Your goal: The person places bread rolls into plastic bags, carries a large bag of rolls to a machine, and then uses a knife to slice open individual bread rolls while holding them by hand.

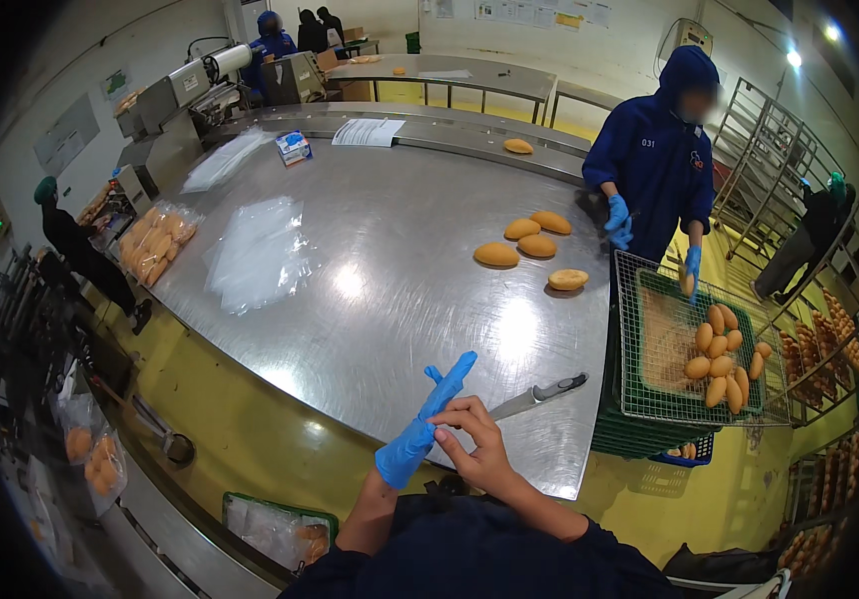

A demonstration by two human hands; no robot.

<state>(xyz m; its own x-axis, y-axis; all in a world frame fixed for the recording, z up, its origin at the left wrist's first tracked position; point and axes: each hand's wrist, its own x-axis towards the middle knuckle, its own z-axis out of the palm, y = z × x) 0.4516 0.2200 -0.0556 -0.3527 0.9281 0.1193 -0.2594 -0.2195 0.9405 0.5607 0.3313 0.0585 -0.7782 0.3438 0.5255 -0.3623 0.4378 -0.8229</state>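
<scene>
My left hand (418, 439) wears a thin blue glove, its fingers stretched out and pointing up and away to the right. My bare right hand (479, 447) is closed, thumb and fingertips pinching the blue glove near the left palm. Both hands are above the near edge of a steel table (380, 339). Just beyond my right hand lies a knife (561, 386) with a dark handle, its blade partly hidden behind the fingers. Several oval golden bread rolls (495, 255) sit farther off on the right part of the table.
At the right, a blue-gloved co-worker (649, 160) reaches over a wire basket (639, 349) holding several rolls (717, 346). Clear plastic bags (260, 255), a small box (294, 148) and bagged bread (158, 240) lie on the left of the table. A green crate (330, 519) stands below left.
</scene>
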